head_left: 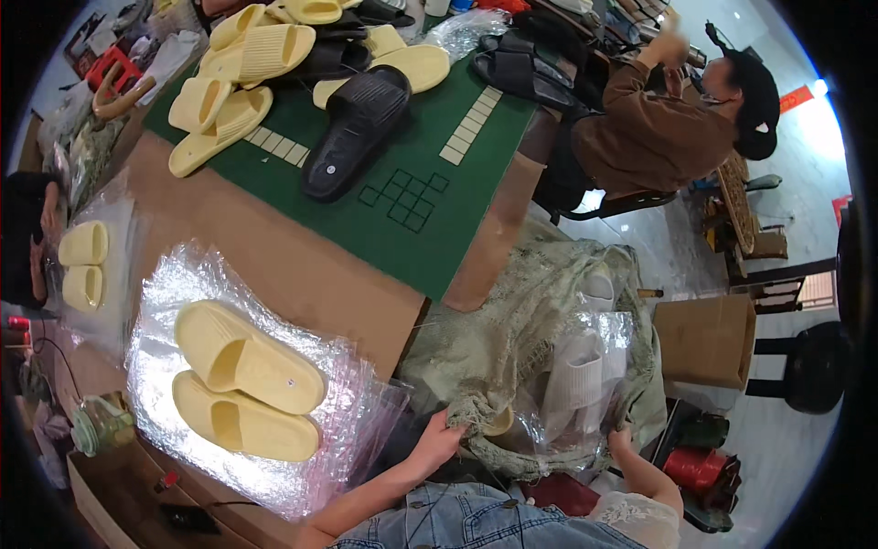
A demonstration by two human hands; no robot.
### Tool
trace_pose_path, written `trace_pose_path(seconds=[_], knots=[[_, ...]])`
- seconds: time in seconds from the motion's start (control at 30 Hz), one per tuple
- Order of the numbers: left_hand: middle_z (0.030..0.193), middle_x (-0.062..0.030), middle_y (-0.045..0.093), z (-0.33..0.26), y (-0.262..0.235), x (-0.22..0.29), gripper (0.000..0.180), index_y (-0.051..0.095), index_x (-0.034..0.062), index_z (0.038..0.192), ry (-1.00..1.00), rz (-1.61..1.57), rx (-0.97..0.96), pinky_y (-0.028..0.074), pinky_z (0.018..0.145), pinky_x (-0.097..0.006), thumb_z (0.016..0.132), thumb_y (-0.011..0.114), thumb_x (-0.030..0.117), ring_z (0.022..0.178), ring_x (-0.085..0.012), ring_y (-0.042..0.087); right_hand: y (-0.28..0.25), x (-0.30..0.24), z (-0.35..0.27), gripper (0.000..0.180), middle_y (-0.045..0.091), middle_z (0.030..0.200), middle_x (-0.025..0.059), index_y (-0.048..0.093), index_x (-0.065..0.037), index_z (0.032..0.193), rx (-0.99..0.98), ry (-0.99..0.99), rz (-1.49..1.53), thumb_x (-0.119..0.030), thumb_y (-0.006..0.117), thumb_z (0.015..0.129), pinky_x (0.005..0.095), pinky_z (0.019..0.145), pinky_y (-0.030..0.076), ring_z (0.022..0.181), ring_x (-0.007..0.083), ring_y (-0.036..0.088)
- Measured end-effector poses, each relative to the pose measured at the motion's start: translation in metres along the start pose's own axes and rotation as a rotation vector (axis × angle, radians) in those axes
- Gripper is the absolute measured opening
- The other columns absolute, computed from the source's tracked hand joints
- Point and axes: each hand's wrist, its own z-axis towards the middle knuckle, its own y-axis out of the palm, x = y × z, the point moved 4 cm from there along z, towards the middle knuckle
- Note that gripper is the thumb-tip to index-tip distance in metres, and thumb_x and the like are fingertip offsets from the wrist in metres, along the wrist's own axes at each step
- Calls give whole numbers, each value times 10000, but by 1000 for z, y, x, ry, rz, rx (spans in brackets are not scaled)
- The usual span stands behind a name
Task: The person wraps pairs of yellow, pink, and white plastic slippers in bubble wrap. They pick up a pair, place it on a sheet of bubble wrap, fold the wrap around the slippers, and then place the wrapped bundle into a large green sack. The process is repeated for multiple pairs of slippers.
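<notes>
A large grey-green woven sack [476,357] stands against the table's near right corner, its mouth spread toward me. My left hand [439,444] grips the bunched, frayed rim on one side. On the other side, the rim is pinched by my right hand [622,442], whose fingers are partly hidden. Inside the sack lie pale grey slippers [578,380] in clear plastic bags, and part of a yellow slipper [499,422] shows near my left hand. Left of the sack, a pair of yellow slippers [251,357] rests on a stack of clear plastic bags [352,403].
More yellow slippers [256,55] and a black slipper [358,133] cover the green mat [430,247]. Another yellow pair [84,265] lies at the far left, near a person's arm. A person in brown [649,137] sits beyond. An open cardboard box [700,339] stands right of the sack.
</notes>
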Motion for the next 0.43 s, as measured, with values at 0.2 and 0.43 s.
trace_pose_path(seconds=[0.2,0.43], knots=[[1152,-93,666,-1,7,0,313,569,-29,1262,-98,-7,54,463,938,-324,969,579,81,1046,-184,605,0,1,1,469,597,1253,294,552,38,1285,-1,102,-165,-118,571,844,445,1002,445,1194,430,559],[1176,-81,663,0,5,-17,336,584,5,1275,-140,-57,115,459,956,-340,958,615,112,1064,-198,609,-2,25,-5,486,581,1286,288,540,28,1308,-45,99,-133,-151,587,859,449,1015,437,1210,431,543]])
